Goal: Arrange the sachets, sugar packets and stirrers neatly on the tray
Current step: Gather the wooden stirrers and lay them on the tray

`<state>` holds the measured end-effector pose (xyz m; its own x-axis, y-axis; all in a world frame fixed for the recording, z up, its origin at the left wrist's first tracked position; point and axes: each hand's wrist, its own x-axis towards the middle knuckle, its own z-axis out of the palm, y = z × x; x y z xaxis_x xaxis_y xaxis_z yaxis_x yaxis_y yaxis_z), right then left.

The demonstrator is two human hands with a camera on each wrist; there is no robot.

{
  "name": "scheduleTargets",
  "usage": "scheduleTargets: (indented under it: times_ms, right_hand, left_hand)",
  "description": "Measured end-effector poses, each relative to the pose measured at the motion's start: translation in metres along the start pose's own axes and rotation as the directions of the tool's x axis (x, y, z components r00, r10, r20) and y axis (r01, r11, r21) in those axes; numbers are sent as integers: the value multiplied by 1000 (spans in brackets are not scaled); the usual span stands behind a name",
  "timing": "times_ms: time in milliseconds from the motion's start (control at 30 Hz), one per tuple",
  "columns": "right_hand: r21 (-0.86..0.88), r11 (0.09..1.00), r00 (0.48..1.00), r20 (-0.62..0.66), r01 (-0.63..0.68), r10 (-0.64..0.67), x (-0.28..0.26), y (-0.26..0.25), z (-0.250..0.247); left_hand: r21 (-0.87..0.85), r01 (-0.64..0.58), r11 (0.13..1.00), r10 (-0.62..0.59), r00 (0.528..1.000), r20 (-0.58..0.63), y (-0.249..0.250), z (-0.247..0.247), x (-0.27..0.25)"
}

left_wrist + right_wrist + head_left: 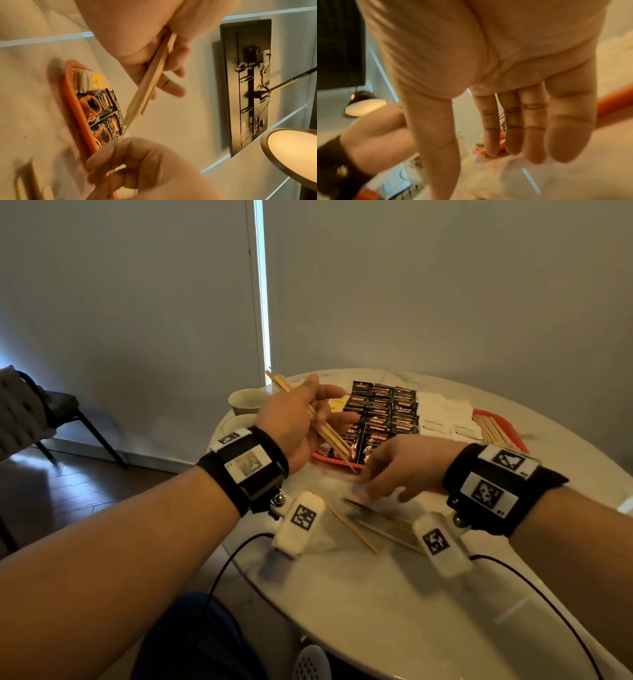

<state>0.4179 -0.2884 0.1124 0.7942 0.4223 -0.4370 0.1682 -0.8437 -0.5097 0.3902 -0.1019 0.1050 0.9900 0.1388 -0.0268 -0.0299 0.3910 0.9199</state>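
My left hand [310,414] is raised over the red tray's [337,462] left end. It grips a bundle of wooden stirrers [325,429], which slants down towards the tray; the left wrist view shows the same bundle [149,83] under curled fingers [171,86]. Rows of black coffee sachets [383,409] fill the tray's middle, with white sugar packets [445,412] and a row of stirrers [493,429] to their right. My right hand [383,477] hovers with straight fingers [513,135] just above loose stirrers [376,525] on the white table, holding nothing.
Two paper cups [248,400] stand at the table's far left edge beside the tray. A dark chair [65,409] is left of the table. Wrist-camera cables [226,563] trail across the table's near edge. A lamp [291,155] glows beyond the hands.
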Motion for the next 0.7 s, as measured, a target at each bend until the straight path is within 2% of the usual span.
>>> scheduleTargets:
  times_ms: [100,167,233,533,700]
  right_hand:
    - [-272,961,998,24,-46,55,-7,3,10]
    - [-447,894,999,21,-23,36,-10,-1,21]
    - [-531,847,1000,-11,-11,6,-8,-6,26]
    - [-554,831,990,-137,-48,-34,5,-21,33]
    - [-534,843,993,-121,-64,-1,11,-23,34]
  left_hand:
    - [-62,25,998,-26,999,-24,7,-2,-7]
    - [-54,65,996,-66,998,-9,7,-2,-10]
    - [-35,101,994,-100,995,16,6,-1,-13]
    - [29,172,985,-172,985,0,-6,-4,-20]
    - [31,192,981,-192,981,5,-12,-8,-21]
